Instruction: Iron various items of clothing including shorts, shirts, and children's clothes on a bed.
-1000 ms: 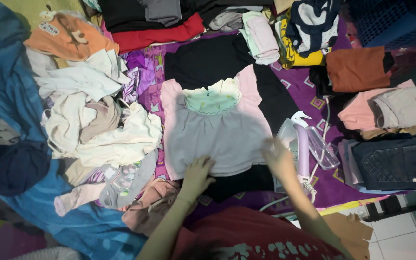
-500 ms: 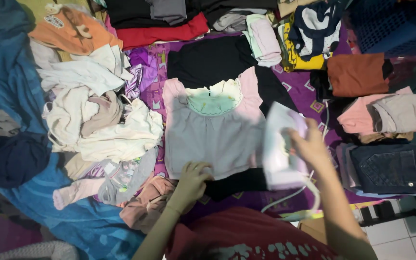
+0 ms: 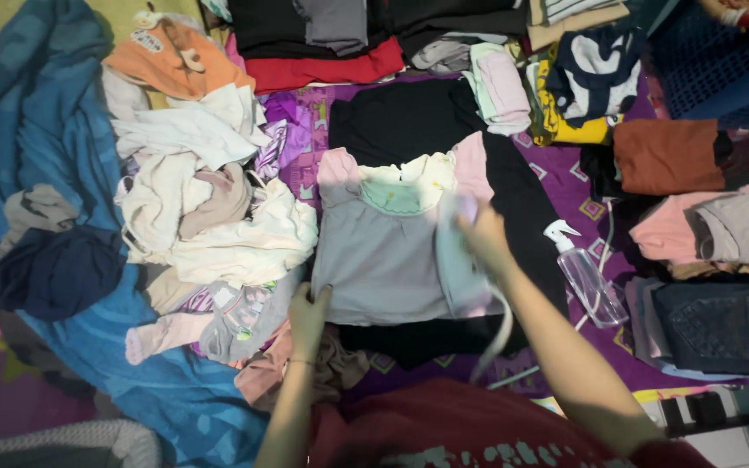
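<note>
My right hand [image 3: 481, 232] has a closed grip round the handle of the clothes iron [image 3: 459, 260], which sits on the right half of the small grey-and-pink dress [image 3: 379, 256]. My left hand [image 3: 308, 309] pinches the dress's lower left hem, fingers curled tight on the cloth. The dress lies flat on a black garment [image 3: 409, 117] spread over the purple mat [image 3: 301, 113].

Risks as I judge them: my left fingers are on the same cloth as the iron, so a long stroke leftward could meet them. The white cord [image 3: 500, 334] loops just below the dress's right edge; a snag could jerk the iron off line. The spray bottle [image 3: 584, 276], right of the dress, could be knocked by my forearm. Lingering near the pale frilled collar [image 3: 400, 186] might scorch it.
</note>
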